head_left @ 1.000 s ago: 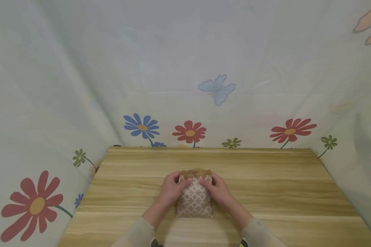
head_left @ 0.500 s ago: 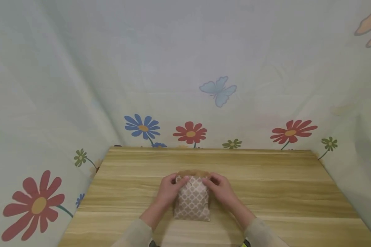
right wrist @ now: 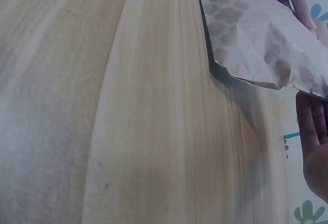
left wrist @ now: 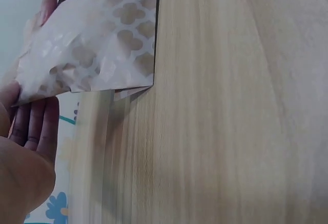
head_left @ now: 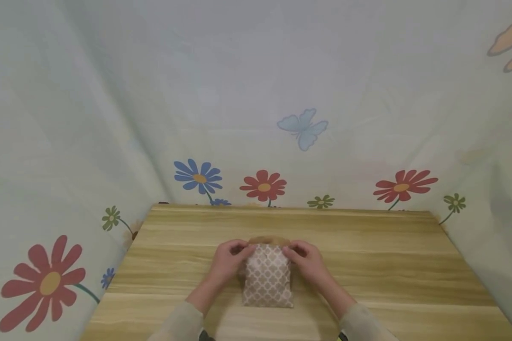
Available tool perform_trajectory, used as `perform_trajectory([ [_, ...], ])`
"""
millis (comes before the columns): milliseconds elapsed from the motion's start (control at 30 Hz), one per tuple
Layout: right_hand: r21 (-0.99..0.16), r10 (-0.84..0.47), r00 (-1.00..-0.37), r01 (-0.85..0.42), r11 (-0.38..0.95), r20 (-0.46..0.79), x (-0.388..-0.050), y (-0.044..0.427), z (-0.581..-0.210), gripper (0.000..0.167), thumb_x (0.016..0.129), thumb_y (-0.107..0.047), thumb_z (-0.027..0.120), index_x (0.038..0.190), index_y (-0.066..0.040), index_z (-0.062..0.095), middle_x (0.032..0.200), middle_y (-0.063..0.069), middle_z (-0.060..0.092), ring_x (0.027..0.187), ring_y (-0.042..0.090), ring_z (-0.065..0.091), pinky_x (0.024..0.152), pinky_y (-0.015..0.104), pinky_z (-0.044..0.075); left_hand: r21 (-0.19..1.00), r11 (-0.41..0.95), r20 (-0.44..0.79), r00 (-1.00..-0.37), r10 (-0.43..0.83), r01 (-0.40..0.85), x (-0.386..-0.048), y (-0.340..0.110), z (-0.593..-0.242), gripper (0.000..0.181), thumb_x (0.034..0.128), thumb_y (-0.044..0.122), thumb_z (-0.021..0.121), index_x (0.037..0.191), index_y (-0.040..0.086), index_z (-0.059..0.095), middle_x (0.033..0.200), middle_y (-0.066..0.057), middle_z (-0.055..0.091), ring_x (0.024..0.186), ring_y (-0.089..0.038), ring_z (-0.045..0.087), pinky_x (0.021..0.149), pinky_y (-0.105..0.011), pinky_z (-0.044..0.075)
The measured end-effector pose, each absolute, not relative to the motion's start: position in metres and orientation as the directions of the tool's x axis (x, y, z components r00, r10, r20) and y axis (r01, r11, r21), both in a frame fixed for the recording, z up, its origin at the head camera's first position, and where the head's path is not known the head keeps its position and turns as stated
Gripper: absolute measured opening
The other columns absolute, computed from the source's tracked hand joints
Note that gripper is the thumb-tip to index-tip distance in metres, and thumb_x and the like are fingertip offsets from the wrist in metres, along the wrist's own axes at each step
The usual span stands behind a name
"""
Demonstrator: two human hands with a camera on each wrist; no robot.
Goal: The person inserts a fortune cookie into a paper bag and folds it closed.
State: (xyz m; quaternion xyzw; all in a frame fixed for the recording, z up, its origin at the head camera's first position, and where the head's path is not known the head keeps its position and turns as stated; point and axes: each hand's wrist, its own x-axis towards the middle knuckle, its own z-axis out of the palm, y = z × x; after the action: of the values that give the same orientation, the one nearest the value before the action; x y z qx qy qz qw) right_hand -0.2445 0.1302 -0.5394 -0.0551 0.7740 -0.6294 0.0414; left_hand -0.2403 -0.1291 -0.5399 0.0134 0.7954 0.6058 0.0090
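A paper bag [head_left: 268,279] with a tan and white lattice pattern stands on the wooden table, its brown inner paper [head_left: 269,240] showing along the top. At its upper left corner my left hand [head_left: 228,259] pinches the rim between thumb and fingers. My right hand [head_left: 308,260] pinches the rim at the opposite upper corner. The left wrist view shows the bag [left wrist: 110,39] bulging and creased, its base edge on the tabletop. From the right wrist the bag [right wrist: 256,39] looks the same, with fingers behind it. Whatever is inside is hidden.
The wooden table [head_left: 388,265] extends to both sides of the bag. Behind and beside it hangs a pale curtain [head_left: 222,85] printed with flowers and butterflies. A small dark object [head_left: 164,203] shows at the table's far left corner.
Both hands have shifted outward to the bag's upper corners, the thumbs drawing apart from its front. More of the patterned front now shows, and the bag sits slightly lower in view.
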Motion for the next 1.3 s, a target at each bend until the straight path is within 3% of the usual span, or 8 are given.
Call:
perform_trajectory([
  [367, -0.967, -0.108, -0.994, -0.037, 0.251, 0.010, -0.246, 0.135, -0.544, 0.013, 0.099, -0.020, 0.077, 0.103, -0.008, 0.079, 0.100, 0.002, 0.074, 0.098, 0.017, 0.065, 0.090, 0.032, 0.054, 0.968, 0.251, -0.020, -0.998, 0.054, -0.006, -0.241, -0.136, -0.545, 0.025, 0.0998, 0.033, 0.077, 0.104, 0.008, 0.080, 0.101, -0.003, 0.077, 0.095, -0.018, 0.070, 0.090, -0.038, 0.060],
  [633, -0.977, -0.121, -0.991, -0.072, 0.203, 0.048, -0.253, 0.140, -0.543, 0.028, 0.097, -0.009, 0.078, 0.122, 0.002, 0.073, 0.106, 0.006, 0.075, 0.101, 0.019, 0.070, 0.087, 0.022, 0.058, 0.971, 0.239, -0.025, -0.997, 0.074, -0.007, -0.243, -0.133, -0.551, 0.027, 0.0991, 0.035, 0.078, 0.105, 0.009, 0.080, 0.106, -0.004, 0.078, 0.100, -0.019, 0.071, 0.094, -0.040, 0.060],
  [767, -0.982, -0.134, -0.990, -0.067, 0.178, 0.044, -0.253, 0.142, -0.539, 0.021, 0.097, -0.004, 0.076, 0.117, 0.002, 0.074, 0.104, 0.007, 0.073, 0.098, 0.018, 0.069, 0.085, 0.021, 0.058, 0.968, 0.249, -0.034, -0.997, 0.070, -0.015, -0.243, -0.132, -0.551, 0.028, 0.0982, 0.035, 0.079, 0.107, 0.009, 0.080, 0.108, -0.003, 0.077, 0.103, -0.019, 0.070, 0.096, -0.039, 0.059],
  [1000, -0.984, -0.153, -0.988, -0.060, 0.168, 0.034, -0.252, 0.144, -0.534, 0.020, 0.097, -0.005, 0.076, 0.116, 0.002, 0.075, 0.102, 0.007, 0.072, 0.095, 0.016, 0.068, 0.083, 0.021, 0.058, 0.967, 0.256, -0.043, -0.991, 0.129, -0.009, -0.248, -0.133, -0.539, 0.031, 0.0971, 0.030, 0.081, 0.118, 0.007, 0.077, 0.107, -0.005, 0.077, 0.099, -0.020, 0.071, 0.089, -0.034, 0.061],
  [1300, -0.985, -0.162, -0.986, -0.069, 0.156, 0.043, -0.249, 0.148, -0.531, 0.020, 0.097, -0.002, 0.075, 0.116, 0.004, 0.074, 0.102, 0.013, 0.072, 0.092, 0.018, 0.068, 0.082, 0.023, 0.059, 0.952, 0.307, -0.042, -0.985, 0.165, 0.011, -0.250, -0.137, -0.530, 0.018, 0.0985, 0.025, 0.079, 0.110, 0.011, 0.079, 0.107, -0.002, 0.077, 0.099, -0.018, 0.071, 0.090, -0.036, 0.061],
])
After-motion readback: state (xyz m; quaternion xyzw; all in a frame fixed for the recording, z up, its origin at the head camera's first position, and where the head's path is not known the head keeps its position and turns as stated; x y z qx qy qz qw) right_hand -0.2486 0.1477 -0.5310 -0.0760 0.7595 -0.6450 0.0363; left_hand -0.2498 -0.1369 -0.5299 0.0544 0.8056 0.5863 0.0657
